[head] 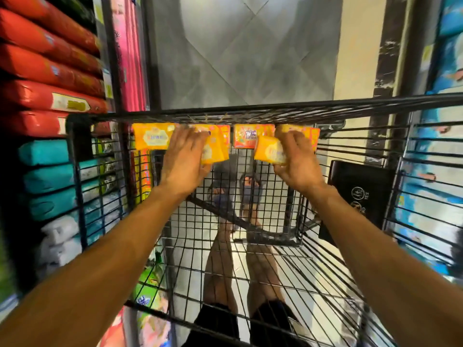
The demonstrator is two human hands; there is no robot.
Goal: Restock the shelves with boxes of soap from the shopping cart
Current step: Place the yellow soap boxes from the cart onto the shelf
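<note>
While your left hand (184, 161) and right hand (298, 164) each clutched soap boxes (269, 150), the left stack (214, 152) looked liable to slide apart.

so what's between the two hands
Head view: an orange soap box against the far wall of the cart, between left hand and right hand; below it only bare mesh.

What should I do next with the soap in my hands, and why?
Probably lift both hands straight up, clear of the cart rim. The left hand already grips a few yellow soap boxes and the right hand grips one yellow box, all low against the far wall of the cart, under that rim, so they must clear it before reaching any shelf.
</note>
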